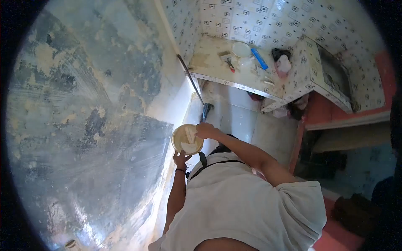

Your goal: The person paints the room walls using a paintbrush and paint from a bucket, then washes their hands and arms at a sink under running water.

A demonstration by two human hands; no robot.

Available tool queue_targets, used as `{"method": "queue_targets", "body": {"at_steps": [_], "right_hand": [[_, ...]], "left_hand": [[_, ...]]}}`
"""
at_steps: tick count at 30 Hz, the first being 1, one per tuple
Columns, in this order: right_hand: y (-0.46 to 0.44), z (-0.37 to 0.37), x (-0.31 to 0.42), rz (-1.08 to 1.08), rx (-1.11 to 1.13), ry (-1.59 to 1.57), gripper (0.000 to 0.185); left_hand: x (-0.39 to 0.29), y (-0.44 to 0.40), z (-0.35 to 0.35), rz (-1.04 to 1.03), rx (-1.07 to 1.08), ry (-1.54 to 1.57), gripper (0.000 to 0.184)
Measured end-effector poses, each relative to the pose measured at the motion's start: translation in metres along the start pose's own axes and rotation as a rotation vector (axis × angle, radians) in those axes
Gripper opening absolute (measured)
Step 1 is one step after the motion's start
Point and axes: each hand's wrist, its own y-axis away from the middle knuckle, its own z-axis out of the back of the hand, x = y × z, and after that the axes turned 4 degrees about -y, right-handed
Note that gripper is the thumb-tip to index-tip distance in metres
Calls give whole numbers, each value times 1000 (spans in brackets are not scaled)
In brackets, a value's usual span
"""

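My left hand [181, 159] grips a round cream tub [174, 139] from below, its fingers at the near rim. Some white paste [189, 148] lies in the bottom of the tub. Above the far right rim, my right hand [204, 130] is closed on a pale flat scraper [191, 134], which reaches down into the tub. The scraper's grip is hidden by my fingers. Just left of the tub stands a wall [104, 121] with patchy grey and beige areas and streaks.
A tiled counter [207, 52] holds a paintbrush [228, 62], a blue long object [259, 58], a round whitish lid [241, 49] and a dark and pink bundle [283, 62]. A long-handled dark tool [193, 81] leans by the wall. A sink basin [333, 75] stands right.
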Motion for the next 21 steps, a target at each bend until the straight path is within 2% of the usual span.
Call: {"method": "queue_targets", "body": {"at_steps": [3,6,9,12,15,18,19,21], "right_hand": [[18,-20,6,-11,50,4,29],[22,-60,-8,-60,-209,-86,25],[48,-79,-19,-110,-367,-21,26],[73,-104,-46,-133,-403,96,26],[114,-106,-44,-355,-523,-55,24],[153,-97,-42,-494,-611,-236,27],[165,-94,-43,-496,-711,-287,29],[190,-91,-60,-489,-937,-390,35]], "left_hand": [[-1,-9,1,-35,161,-145,38],[-4,-13,-5,-26,249,-196,41],[-4,-10,-9,-17,337,-255,46],[-17,19,-26,-39,422,-342,37],[6,13,-32,-127,577,-491,33],[14,26,-41,95,622,-327,29],[27,14,-40,-67,717,-519,28],[25,19,-51,41,677,-392,29]]}}
